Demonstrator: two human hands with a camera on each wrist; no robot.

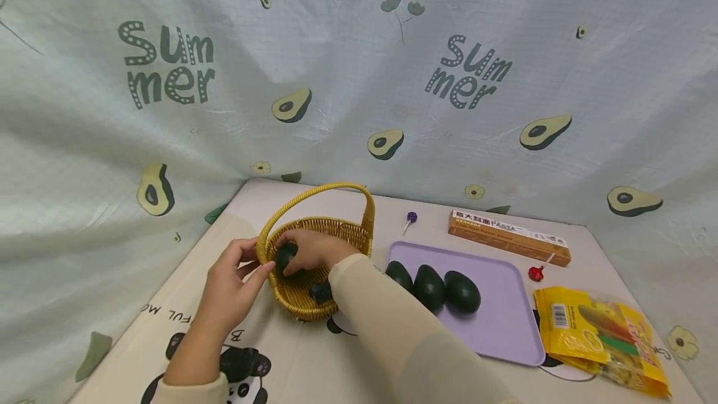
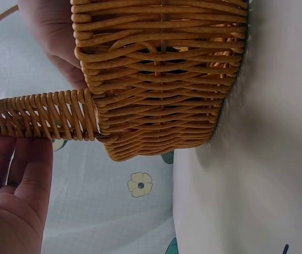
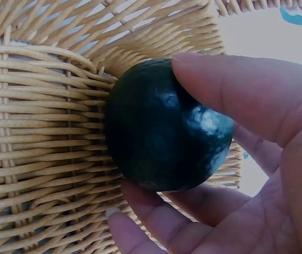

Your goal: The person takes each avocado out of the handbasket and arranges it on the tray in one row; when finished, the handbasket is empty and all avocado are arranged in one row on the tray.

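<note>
A yellow wicker basket (image 1: 300, 312) with a tall arched handle stands on the table at centre left. My left hand (image 1: 232, 282) pinches the near left base of the handle (image 2: 39, 114) between thumb and fingers. Inside the basket, my right hand (image 1: 315, 248) grips a dark green avocado (image 3: 156, 127), thumb on one side and fingers curled round the other. In the right wrist view this avocado is close to the woven wall. Three more avocados (image 1: 429, 288) lie side by side on a lilac tray (image 1: 505, 304); the right sleeve partly covers the leftmost one.
A brown pasta box (image 1: 505, 239) lies behind the tray. A purple lollipop (image 1: 412, 217) is at the back and a red lollipop (image 1: 536, 274) beside the tray. Yellow snack packaging (image 1: 603, 341) lies at the right. A printed curtain (image 1: 336, 67) hangs behind the table.
</note>
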